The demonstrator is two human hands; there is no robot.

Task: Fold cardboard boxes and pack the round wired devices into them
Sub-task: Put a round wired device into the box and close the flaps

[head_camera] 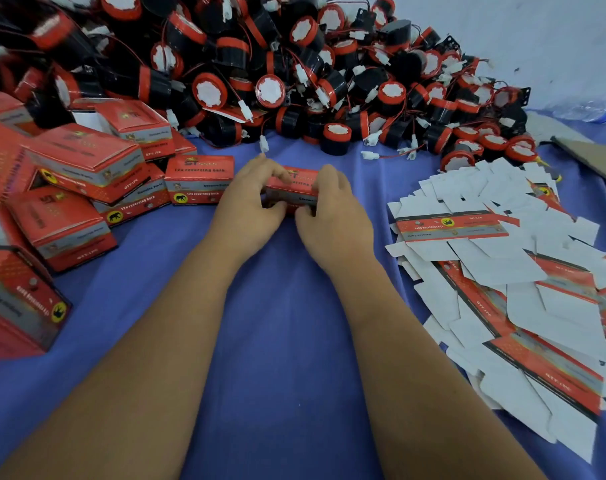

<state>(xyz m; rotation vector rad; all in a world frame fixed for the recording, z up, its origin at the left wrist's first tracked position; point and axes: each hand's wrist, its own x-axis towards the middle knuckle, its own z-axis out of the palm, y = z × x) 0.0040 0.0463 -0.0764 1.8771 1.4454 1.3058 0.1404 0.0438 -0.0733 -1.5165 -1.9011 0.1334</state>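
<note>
blue cloth (287, 341) covers the counter; my left hand (249, 199) and right hand (332, 209) both grip one red box (294, 188), horns (270, 64) heaped behind it.

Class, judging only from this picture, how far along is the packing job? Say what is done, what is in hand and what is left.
Done: folded red boxes lie stacked at the left. In hand: the left hand and right hand grip one red box on the blue cloth; whether it is filled cannot be seen. Left: a big heap of round wired devices behind, and many flat unfolded cartons at the right.
</note>
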